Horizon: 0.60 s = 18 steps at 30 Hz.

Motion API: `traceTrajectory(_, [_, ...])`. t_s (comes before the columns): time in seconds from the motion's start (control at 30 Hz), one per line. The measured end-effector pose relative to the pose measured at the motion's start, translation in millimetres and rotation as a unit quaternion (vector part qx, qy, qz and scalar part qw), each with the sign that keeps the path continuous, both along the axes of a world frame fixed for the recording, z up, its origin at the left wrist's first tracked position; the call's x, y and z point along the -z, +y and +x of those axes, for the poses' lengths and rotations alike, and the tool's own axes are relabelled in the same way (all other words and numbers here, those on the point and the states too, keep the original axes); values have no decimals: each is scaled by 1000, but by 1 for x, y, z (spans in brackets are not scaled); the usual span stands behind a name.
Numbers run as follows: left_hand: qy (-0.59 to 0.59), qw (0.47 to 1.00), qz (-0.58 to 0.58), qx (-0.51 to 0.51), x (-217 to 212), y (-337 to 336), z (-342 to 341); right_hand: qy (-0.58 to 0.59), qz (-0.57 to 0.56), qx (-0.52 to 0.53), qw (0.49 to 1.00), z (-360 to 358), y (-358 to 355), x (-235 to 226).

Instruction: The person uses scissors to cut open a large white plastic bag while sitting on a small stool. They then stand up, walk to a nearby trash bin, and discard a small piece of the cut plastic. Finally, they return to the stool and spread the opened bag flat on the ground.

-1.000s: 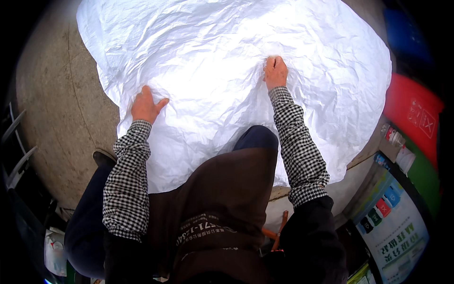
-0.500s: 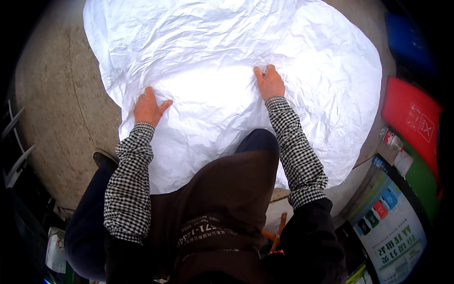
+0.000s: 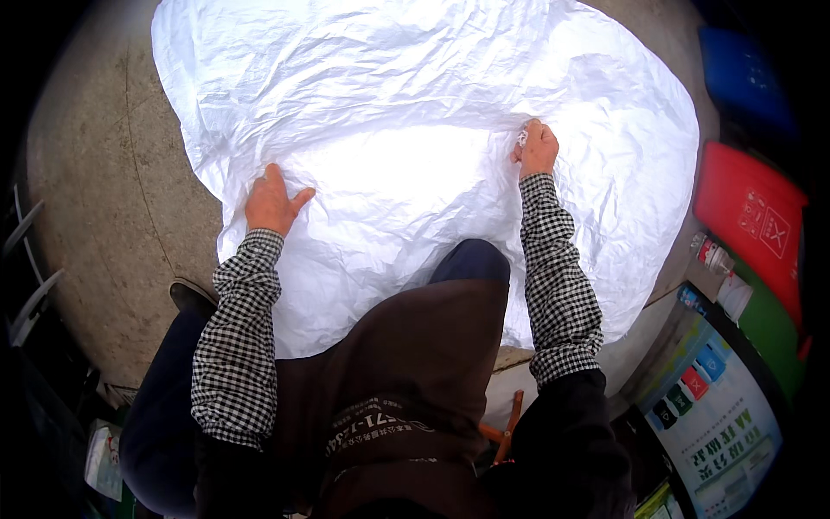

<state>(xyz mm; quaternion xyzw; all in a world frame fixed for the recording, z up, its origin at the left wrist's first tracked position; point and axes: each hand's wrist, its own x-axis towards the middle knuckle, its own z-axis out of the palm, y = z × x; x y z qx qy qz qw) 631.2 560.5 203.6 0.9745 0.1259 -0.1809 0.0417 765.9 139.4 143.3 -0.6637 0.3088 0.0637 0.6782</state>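
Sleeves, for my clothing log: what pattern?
Black-and-white check on the sleeves, clearest in the head view.

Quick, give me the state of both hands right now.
Left hand: open, pressed flat on the white plastic sheet.
Right hand: closed, pinching a bunched fold of the same sheet.

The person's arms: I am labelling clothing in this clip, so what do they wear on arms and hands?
Both forearms are covered by long black-and-white checked shirt sleeves with buttoned cuffs at the wrists. The left hand and right hand are bare: no gloves or watch show. Dark outer sleeves cover the upper arms.
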Motion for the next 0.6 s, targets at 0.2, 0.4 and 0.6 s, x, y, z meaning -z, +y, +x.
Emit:
traceTrajectory(0.2, [-5,1000,-1,5,-3,0,0,-51,5,-98,994,-4,33,-35])
traceTrajectory(0.4, [26,999,-22,-14,-5,1,2,12,103,-233,967,-13,66,-39])
traceTrajectory(0.6, [23,1000,-1,-7,-6,-2,1,60,262,-253,929,-24,105,-48])
